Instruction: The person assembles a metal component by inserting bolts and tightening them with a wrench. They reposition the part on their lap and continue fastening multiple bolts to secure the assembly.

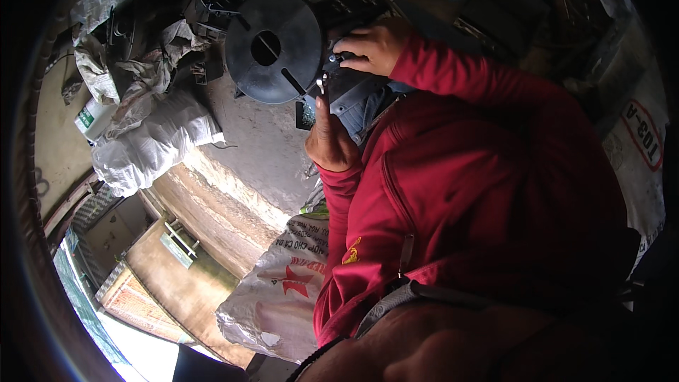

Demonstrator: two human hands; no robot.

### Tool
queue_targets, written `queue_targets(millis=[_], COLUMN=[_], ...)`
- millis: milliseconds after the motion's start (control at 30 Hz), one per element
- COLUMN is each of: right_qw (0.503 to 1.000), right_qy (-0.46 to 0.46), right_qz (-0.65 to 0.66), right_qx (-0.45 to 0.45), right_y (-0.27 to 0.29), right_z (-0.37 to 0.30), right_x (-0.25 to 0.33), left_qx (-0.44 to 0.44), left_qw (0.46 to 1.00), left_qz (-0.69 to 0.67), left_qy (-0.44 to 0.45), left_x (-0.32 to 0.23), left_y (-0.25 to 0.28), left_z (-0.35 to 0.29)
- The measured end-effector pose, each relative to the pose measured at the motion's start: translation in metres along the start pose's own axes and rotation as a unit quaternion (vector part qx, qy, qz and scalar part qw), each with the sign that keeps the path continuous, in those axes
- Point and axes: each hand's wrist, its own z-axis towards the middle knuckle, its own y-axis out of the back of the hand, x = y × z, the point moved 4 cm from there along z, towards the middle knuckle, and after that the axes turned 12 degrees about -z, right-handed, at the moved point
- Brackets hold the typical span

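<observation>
A large dark round metal plate (245, 56) with a centre hole and narrow slots stands in front of me at the top of the head view. My left hand (332, 141) points up beside its lower right edge, fingers closed on a small shiny metal piece (321, 85) at the fingertips. Just right of the plate, my right hand (376, 48) has its fingers bent over a small dark part with a shiny rounded tip (333, 59). Shadow hides what those fingers grip. Below the plate is a small dark tray (305, 114) with bluish bits inside.
White plastic sacks (155, 148) and crumpled bags (95, 74) lie to the left. A printed woven sack (272, 297) stands by my left arm. Dark metal parts (205, 25) crowd behind the plate. Another printed sack (640, 148) is at the far right.
</observation>
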Motion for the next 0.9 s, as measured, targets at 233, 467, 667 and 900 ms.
queue_targets(millis=[233, 467, 667, 900], right_qw=[0.999, 0.995, 0.988, 0.894], right_qy=[0.024, 0.101, 0.096, 0.248], right_qz=[0.019, 0.008, 0.017, -0.048], right_qx=[-0.036, 0.014, 0.120, 0.370], right_y=[0.012, 0.020, 0.018, -0.008], right_z=[0.002, -0.003, -0.020, -0.061], right_x=[0.000, 0.003, 0.001, 0.012], left_qx=[0.012, -0.116, -0.121, 0.055], left_qw=[0.992, 0.990, 0.961, 0.967], left_qz=[0.107, 0.036, -0.179, -0.059], left_qy=[0.071, 0.067, 0.173, 0.241], left_x=[0.043, 0.015, 0.027, 0.048], left_y=[-0.023, 0.004, -0.003, -0.010], left_z=[-0.018, -0.013, -0.036, -0.061])
